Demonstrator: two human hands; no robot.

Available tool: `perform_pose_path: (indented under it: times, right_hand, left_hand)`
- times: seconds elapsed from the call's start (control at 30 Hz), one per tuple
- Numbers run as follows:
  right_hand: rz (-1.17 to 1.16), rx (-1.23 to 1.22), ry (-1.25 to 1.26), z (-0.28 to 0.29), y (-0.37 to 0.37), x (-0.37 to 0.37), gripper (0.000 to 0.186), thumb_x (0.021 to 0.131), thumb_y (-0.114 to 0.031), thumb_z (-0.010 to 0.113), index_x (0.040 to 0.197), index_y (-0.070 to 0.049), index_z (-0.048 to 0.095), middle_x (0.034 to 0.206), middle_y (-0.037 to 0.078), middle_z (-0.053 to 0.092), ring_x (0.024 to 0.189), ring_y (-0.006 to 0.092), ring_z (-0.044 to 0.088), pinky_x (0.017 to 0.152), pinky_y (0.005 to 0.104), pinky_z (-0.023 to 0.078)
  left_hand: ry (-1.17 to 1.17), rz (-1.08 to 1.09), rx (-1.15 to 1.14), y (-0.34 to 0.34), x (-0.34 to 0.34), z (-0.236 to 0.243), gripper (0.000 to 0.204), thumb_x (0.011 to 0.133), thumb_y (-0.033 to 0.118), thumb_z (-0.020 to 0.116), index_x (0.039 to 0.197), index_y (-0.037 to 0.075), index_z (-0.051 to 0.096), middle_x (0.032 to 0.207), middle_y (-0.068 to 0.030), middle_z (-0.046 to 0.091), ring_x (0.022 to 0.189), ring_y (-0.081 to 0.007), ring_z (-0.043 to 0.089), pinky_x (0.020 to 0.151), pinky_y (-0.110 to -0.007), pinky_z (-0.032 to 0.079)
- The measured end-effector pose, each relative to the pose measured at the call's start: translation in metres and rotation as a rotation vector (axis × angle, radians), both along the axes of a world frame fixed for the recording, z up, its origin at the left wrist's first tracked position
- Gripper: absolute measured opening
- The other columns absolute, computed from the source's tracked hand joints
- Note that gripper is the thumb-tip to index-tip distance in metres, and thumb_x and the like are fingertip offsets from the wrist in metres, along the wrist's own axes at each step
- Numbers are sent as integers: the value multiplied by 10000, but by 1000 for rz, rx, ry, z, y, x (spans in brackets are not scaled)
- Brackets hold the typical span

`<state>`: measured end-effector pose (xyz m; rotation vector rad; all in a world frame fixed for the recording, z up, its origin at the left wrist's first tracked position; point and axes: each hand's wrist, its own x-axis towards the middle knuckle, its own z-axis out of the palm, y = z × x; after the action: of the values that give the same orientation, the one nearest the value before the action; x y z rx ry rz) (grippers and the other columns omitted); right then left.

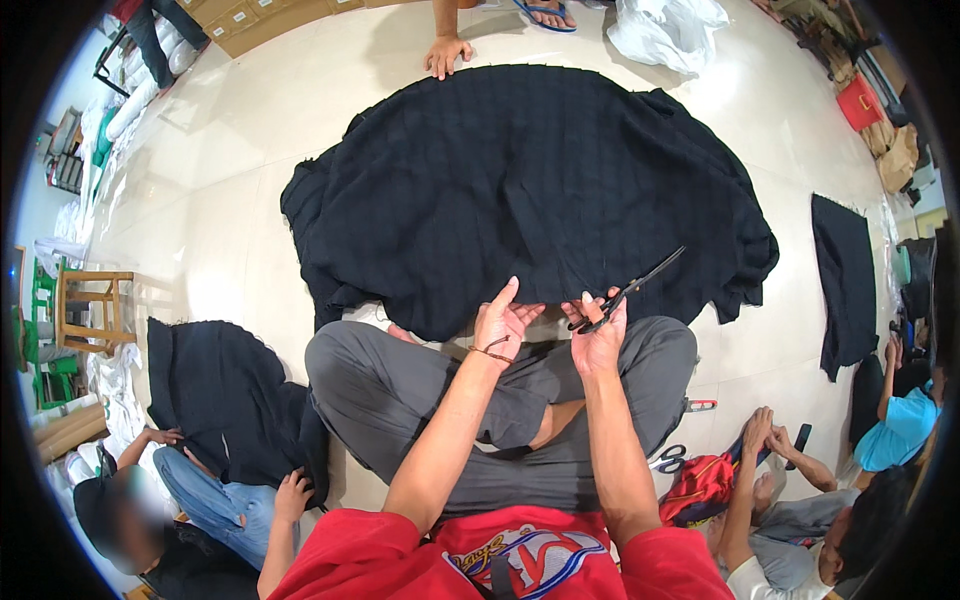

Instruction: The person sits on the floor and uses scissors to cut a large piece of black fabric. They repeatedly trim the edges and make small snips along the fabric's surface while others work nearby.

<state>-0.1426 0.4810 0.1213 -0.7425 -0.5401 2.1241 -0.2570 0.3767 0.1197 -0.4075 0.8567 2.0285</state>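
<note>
A big black cloth [530, 190] lies spread on the pale floor [230, 210], in front of the person's crossed legs in grey pants [390, 400]. The right hand [598, 345] is wrapped around the handles of black scissors [642, 280], and the blades point up and right over the cloth. The left hand [508, 325] is at the cloth's near edge with its thumb up; I cannot tell if it grips the cloth.

Another person's hand [447, 56] presses down at the far edge. A white plastic bag [667, 32] sits near there. To the left are a wooden stool [95, 308] and a dark cloth [225, 390] by a seated person in jeans [225, 500]. A dark strip of cloth [845, 285] lies to the right.

More scissors [672, 459] lie by the right leg, partly hard to see. The far person is cut off at the top. Things near the round rim look bent and squashed.
</note>
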Motion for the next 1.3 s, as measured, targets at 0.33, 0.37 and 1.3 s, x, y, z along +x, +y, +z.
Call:
perform_pose_path:
  times: [0.33,0.37,1.3]
  right_hand:
    - [75,159,-118,9,-16,-2,474,872,59,724,1150,-124,387,789,9,532,748,220,686,749,432,605]
    - [75,181,-122,9,-18,-2,472,873,57,724,1151,-123,387,784,8,528,739,213,682,748,424,605]
    - [37,324,-181,17,-24,-4,450,873,63,725,1115,-101,383,777,1,500,692,139,644,744,373,622]
  left_hand:
    - [266,-36,26,-24,-16,0,371,971,258,704,713,15,593,797,-187,623,834,-384,706,860,-546,574]
    - [238,-23,32,-24,-14,1,357,972,258,700,731,15,598,798,-182,622,844,-385,706,866,-550,571]
    - [191,195,83,-28,-12,-10,243,906,20,726,670,70,695,711,-7,644,645,-103,624,668,-328,545]
